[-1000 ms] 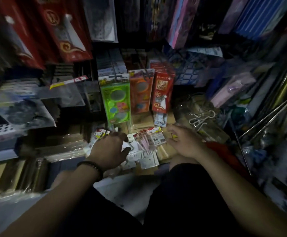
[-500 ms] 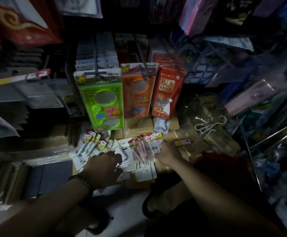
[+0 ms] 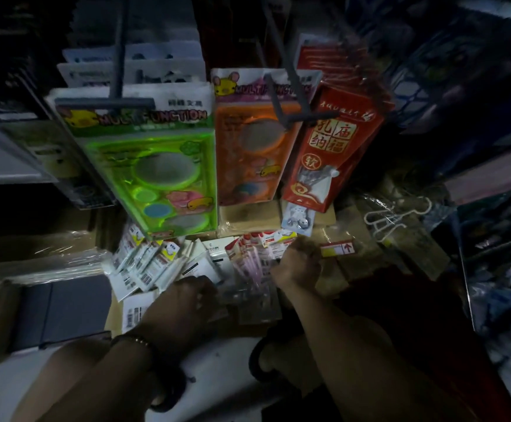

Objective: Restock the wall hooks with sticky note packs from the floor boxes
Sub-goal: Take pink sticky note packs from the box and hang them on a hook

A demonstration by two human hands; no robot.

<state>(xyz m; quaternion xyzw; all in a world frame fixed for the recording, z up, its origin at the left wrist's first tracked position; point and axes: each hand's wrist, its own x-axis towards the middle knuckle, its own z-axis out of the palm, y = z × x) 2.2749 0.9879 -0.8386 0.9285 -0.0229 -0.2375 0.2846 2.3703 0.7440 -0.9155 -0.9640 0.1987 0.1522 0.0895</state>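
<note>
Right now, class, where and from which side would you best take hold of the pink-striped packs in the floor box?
Probably the red-and-white header cards at their far end, pinched from above: the pink-striped packs lie flat and fanned, bodies overlapping, headers splayed clear.

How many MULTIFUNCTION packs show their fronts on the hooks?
2: the green pack left, the orange pack beside it at centre. More may hang hidden behind them.

Glossy plastic packs (image 3: 144, 263) lie on a matt cardboard box (image 3: 354, 239).
</note>
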